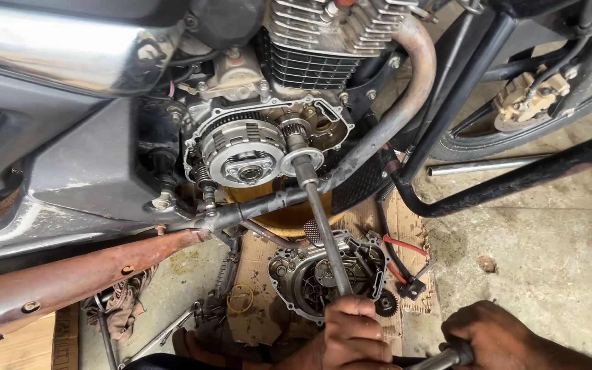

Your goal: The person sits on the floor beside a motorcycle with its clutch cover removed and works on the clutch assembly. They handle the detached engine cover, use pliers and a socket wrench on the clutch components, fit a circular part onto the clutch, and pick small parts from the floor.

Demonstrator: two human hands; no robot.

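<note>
The person's left hand is closed in a full fist around the lower end of a long grey steel socket wrench shaft, which runs up and slightly leftward from the bottom edge of the view to a round silver disc-shaped fitting on the open side of the motorcycle engine. The socket end sits on that fitting, just beside the large round ribbed clutch assembly — the two almost touch at their rims. The right hand, low in the corner, is wrapped tight around a dark metal bar handle that pokes out leftward from the fist; how that bar joins the shaft I cannot tell. Beneath the shaft, on a flattened piece of brown cardboard, lies the removed grey engine side cover, inner face up, with a small dark gear at its lower right edge and red-handled pliers near it. A curved rusty exhaust pipe sweeps down the engine's right side, and a black tubular crash guard hems in the space to the right. The rust-brown muffler crosses the lower left. Open concrete floor lies to the right of the cardboard — the roomiest part here.
</note>
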